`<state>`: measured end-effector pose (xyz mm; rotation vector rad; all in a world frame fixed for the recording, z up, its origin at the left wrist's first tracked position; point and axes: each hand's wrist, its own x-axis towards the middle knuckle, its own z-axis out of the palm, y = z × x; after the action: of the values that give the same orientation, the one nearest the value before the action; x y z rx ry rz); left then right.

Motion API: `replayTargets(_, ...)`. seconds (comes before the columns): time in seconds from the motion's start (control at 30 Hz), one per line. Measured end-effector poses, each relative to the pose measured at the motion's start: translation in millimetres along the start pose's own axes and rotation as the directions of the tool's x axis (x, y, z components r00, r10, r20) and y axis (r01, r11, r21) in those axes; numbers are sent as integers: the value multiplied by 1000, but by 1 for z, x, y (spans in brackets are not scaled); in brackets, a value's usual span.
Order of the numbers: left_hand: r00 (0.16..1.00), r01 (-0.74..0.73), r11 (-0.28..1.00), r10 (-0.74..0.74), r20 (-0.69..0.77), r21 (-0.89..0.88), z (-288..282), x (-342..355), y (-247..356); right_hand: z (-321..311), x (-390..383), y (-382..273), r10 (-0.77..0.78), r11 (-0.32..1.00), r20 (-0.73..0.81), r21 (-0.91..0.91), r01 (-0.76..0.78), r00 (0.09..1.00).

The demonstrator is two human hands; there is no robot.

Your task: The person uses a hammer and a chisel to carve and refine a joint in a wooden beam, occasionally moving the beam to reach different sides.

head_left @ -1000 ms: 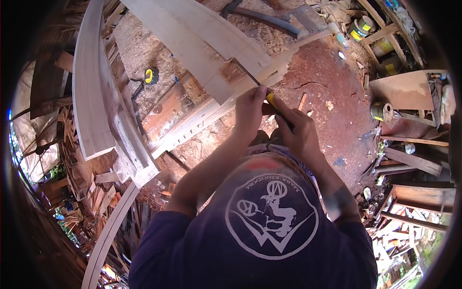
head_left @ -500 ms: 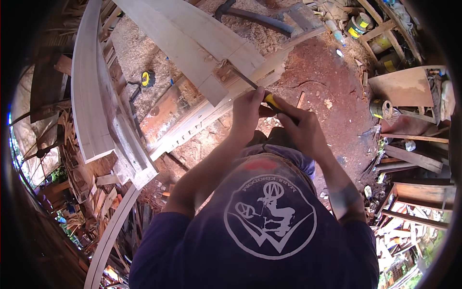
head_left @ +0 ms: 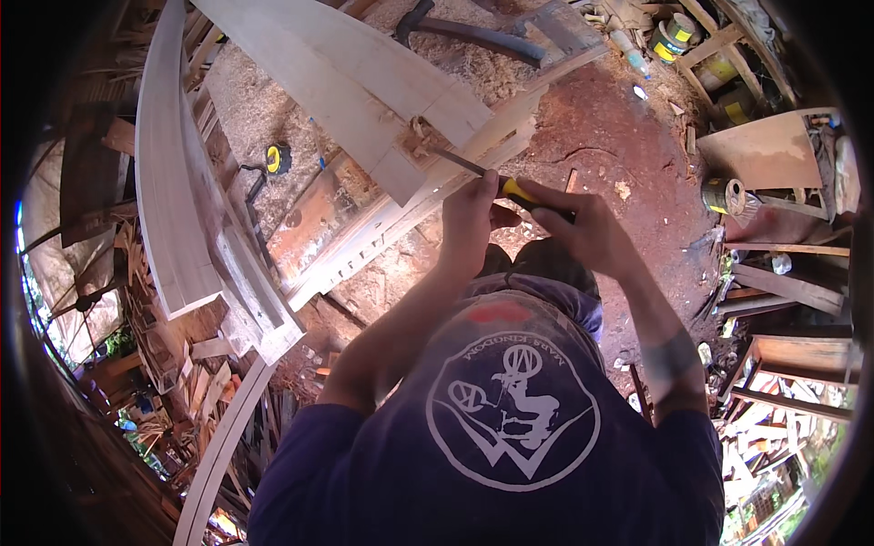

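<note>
A chisel with a yellow and black handle [head_left: 520,192] is gripped by both hands. My right hand [head_left: 592,235] is closed round the back of the handle. Farther forward, my left hand [head_left: 468,214] pinches the chisel where handle meets blade. The metal blade [head_left: 458,161] points away to the upper left, its tip in a rough notch with shavings [head_left: 415,141]. That notch is cut between two parts of a pale wooden board [head_left: 337,77], which lies across the bench edge [head_left: 364,247]. The very tip is hard to make out among the shavings.
A hammer [head_left: 482,40] lies at the far side of the shavings-covered bench. A yellow and black tape measure [head_left: 277,159] sits left of the board. Long curved timbers [head_left: 173,182] stand at the left. Cans [head_left: 724,196] and scrap wood [head_left: 787,287] are on the right.
My right hand has shifted slightly right and down with the handle, and the chisel lies a little flatter. The blade stays at the notch. The whole view has shifted slightly.
</note>
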<state>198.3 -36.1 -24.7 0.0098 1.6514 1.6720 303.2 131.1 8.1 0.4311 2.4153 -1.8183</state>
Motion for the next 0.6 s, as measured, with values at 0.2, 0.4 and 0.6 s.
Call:
replayTargets(0.2, 994, -72, 997, 69, -87, -41, -12, 17, -6, 65, -5, 7, -170, 975, -251, -181, 126, 953)
replayTargets(0.4, 993, -8, 992, -7, -120, -126, -17, 23, -5, 54, 12, -4, -252, 966, -184, -100, 237, 950)
replayTargets(0.6, 988, 152, 977, -154, -1, -152, -11, 4, -7, 56, -12, -4, -55, 963, -177, -270, 6, 983)
